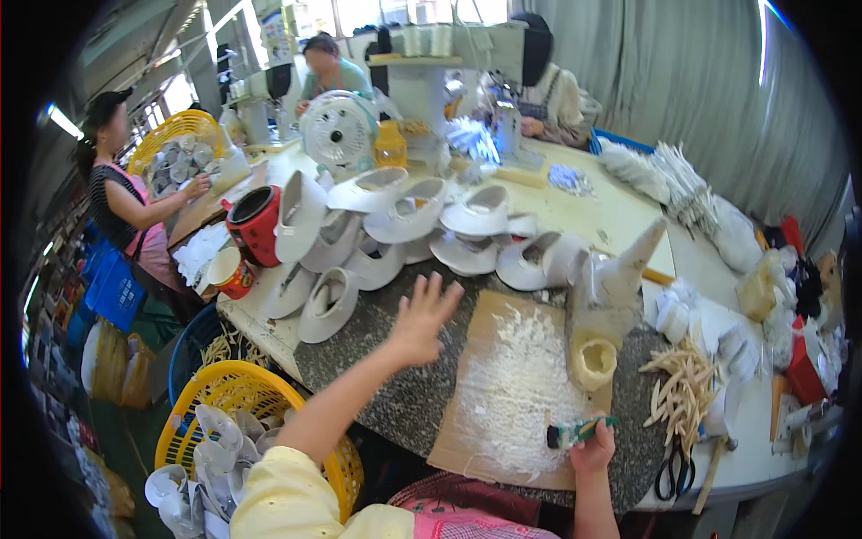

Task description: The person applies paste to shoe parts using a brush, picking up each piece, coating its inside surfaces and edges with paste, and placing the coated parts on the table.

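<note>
My left hand [422, 325] reaches out over the dark speckled work surface [382, 382] with its fingers spread, holding nothing. Just beyond it stand several white shoe uppers [476, 211], rounded and open on top, in a curved row. My right hand [593, 449] grips a small brush [575, 433] with a green handle and a dark head, low over the right edge of a cardboard sheet [488, 328]. Dried white glue [516, 400] thickly crusts that sheet. Next to it lies a glue-smeared container [594, 310] with a horn-like spout and a round opening toward me.
Pale strips [680, 386], black scissors [673, 473] and a wooden-handled tool [711, 476] lie at right. A yellow basket [242, 377] of white pieces stands by my left arm. Behind are a fan [339, 135], a red pot [254, 225], sewing machines and three co-workers.
</note>
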A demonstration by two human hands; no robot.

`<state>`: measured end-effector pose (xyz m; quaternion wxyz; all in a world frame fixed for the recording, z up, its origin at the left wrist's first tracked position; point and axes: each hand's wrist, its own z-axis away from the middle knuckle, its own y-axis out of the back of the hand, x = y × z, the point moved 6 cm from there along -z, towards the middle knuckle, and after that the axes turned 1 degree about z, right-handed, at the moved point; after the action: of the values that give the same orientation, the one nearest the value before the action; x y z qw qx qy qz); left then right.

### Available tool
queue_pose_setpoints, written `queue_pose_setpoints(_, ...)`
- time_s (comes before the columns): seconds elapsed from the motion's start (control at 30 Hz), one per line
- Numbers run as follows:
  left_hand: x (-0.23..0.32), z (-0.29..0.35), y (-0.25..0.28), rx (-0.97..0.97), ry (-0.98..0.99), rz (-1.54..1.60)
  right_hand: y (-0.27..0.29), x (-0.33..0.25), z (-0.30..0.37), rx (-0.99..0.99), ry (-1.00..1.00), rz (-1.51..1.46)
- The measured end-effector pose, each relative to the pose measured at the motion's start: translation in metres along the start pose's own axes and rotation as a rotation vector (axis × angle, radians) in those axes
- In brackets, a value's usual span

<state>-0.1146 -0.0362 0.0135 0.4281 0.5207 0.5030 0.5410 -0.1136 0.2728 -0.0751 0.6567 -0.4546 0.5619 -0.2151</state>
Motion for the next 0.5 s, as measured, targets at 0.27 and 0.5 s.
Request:
queue_pose_setpoints(0.27,0.077,0.0,0.021,-0.492,-0.285,2.33,-0.012,0.002,-0.008,0.029,-0.051,-0.024)
queue_pose_setpoints(0.5,0.108,-0.02,-0.043,-0.214,0.013,1.989,-0.002,0.0,-0.008,0.1,0.013,-0.226)
